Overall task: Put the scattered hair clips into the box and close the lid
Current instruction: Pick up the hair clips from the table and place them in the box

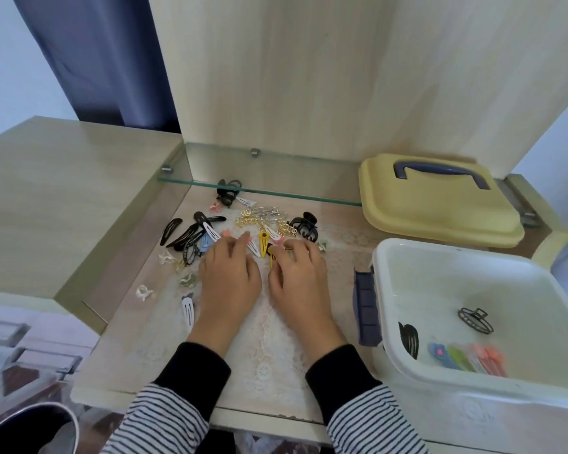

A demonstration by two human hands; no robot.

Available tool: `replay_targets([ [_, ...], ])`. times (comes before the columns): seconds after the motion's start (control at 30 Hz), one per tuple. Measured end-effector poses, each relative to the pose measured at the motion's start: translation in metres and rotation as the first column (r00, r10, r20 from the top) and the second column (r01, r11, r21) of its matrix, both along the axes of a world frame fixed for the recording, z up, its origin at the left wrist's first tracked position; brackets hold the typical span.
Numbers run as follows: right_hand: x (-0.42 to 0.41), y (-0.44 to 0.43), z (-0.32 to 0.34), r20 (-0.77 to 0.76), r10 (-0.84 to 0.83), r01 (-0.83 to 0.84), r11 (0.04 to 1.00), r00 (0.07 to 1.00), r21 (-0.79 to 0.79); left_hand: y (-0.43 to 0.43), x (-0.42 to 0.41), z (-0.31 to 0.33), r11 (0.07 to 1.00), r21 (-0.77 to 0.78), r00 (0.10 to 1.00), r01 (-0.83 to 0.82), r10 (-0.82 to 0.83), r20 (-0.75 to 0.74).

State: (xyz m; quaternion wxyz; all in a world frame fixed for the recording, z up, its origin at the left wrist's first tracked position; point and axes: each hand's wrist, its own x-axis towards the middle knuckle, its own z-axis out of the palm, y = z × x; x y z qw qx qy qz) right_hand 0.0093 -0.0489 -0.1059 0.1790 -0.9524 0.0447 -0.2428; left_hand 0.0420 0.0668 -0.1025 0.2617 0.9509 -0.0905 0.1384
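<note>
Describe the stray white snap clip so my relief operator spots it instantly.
Find the lace mat in the desk recess. Left of the left hand, by its wrist, lies a long white snap clip, alone, nearer the person than the whole pile.

The left hand point(228, 276) and right hand point(297, 276) are resting side by side on the lace mat point(269, 348), their fingertips touching the near edge of the scattered hair clips point(243, 224). Most of these are lying just beyond and to the left of the fingers. One claw clip point(305, 226) is sitting beyond the right fingers. A glass shelf point(276, 188) is running behind the pile. Well right of the right fingers the box point(538, 388) is standing open, with other clips point(466, 355) lying in it and the lid point(440, 211) lying behind it.
</note>
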Motion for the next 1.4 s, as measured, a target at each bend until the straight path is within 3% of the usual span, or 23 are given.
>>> replay_targets([
  [0.1,-0.001,-0.0004,-0.0021,0.033,0.007,-0.007,1.0,0.999,0.006,0.0006,-0.0006,-0.0024,1.0,-0.014,1.0,0.005,-0.005,-0.002],
  [0.43,-0.0047,-0.0009,-0.0005,0.038,-0.054,0.053,0.997,0.998,0.048,0.0072,0.0035,-0.0025,0.949,-0.314,0.999,0.032,-0.02,0.042],
  [0.53,-0.005,-0.0002,-0.0006,0.034,-0.069,0.067,0.996,0.997,0.05,0.0068,0.0018,-0.0023,0.948,-0.317,1.0,0.009,-0.004,0.017],
  [0.73,-0.0043,0.0009,-0.003,0.017,-0.083,0.082,0.996,0.996,0.04,0.0044,-0.0022,-0.0038,0.985,-0.173,1.0,-0.008,0.009,0.005],
  [0.97,-0.0047,0.0007,-0.003,0.021,-0.07,0.069,0.996,0.997,0.048,0.0064,0.0015,-0.0083,0.983,-0.182,0.999,0.014,-0.006,0.047],
  [1.23,-0.0062,0.001,0.0002,-0.004,-0.1,0.1,0.995,0.995,0.021,0.0092,0.0049,-0.0082,0.961,-0.247,0.991,0.121,-0.1,0.094],
  [1.4,-0.0063,0.0018,0.0002,-0.029,-0.082,0.082,0.997,0.996,-0.016,0.0088,-0.0004,0.0,0.87,-0.462,0.984,0.17,-0.17,0.043],
])
